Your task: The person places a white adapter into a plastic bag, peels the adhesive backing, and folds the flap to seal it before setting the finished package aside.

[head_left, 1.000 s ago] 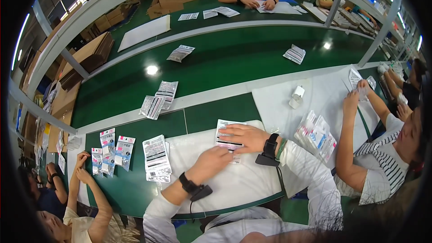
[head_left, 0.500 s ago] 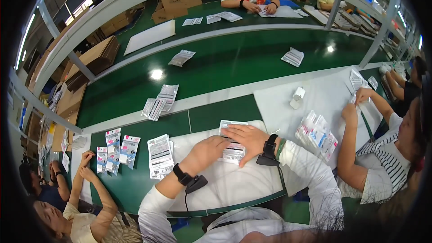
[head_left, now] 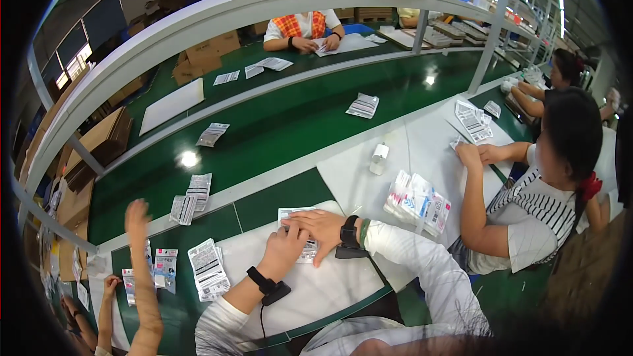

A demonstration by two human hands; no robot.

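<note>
A flat packet (head_left: 308, 254) with printed labels lies on a white sheet (head_left: 349, 290), largely hidden under my hands. Pressed flat across its upper part is my right hand (head_left: 322, 227), fingers stretched out and thumb apart. My left hand (head_left: 282, 250) meets it from the left, its fingers curled down onto the packet and touching my right fingers. The left fingertips are partly hidden. Dark bands with small black devices circle both wrists. Left of my left hand, a stack of similar packets (head_left: 208, 270) sits on the green tabletop.
More packets (head_left: 419, 203) are piled on the right, near a small white object (head_left: 378, 159). Packets (head_left: 362, 105) also lie on the green belt beyond. Blue-and-white hanging packs (head_left: 166, 270) lie at left, beside a co-worker's raised arm (head_left: 142, 270). Another co-worker (head_left: 514, 204) sits right.
My view has swung right, so the scene sits further left. My left fingers have curled in more beside my right hand. The left co-worker's arm has reached up over the table.
</note>
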